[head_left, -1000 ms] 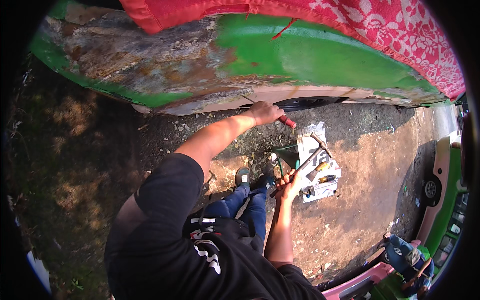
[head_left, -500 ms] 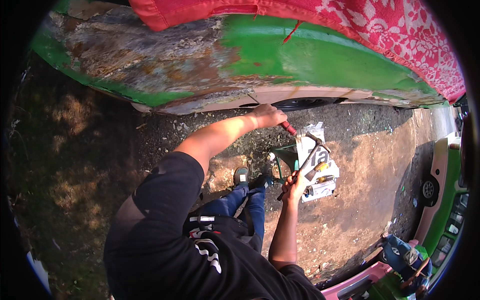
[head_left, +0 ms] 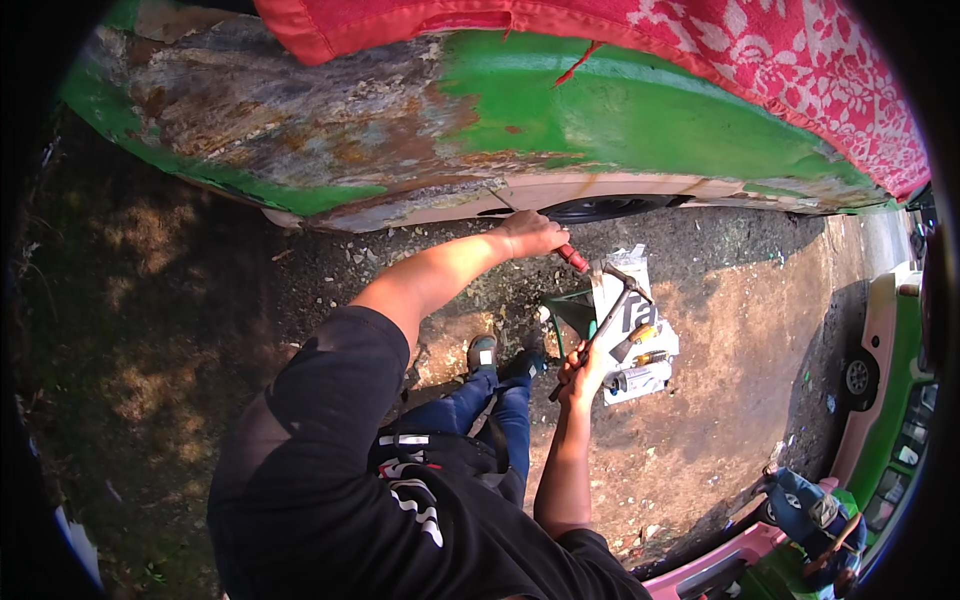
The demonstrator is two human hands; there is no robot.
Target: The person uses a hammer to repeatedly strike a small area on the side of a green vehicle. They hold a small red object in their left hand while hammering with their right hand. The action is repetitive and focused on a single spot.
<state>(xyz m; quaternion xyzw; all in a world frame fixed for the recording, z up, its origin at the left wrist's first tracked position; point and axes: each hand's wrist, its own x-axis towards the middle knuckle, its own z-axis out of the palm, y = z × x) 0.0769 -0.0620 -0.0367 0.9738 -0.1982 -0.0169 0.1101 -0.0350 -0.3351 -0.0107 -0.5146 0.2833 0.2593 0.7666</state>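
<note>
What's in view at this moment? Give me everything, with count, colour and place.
Near vehicle: one, green and pale pink, rusty patches, top
Floral cloth: one, red and white, draped over it
Tyre: one, black, below its side
Red-handled tool: one, upper centre
Hammer: one, dark, centre
Paper: count unclear, white, centre-right
Yellow-handled tool: one, on paper
Can: one, whitish, on paper
Stool-like frame: one, green, left of paper
Other vehicle: at least one, green and pink, right
Other person: one, blue clothes, lower right
Shoes: two, dark, centre
Left grip: one, bare, on red-handled tool
Right grip: one, bare, on hammer
</note>
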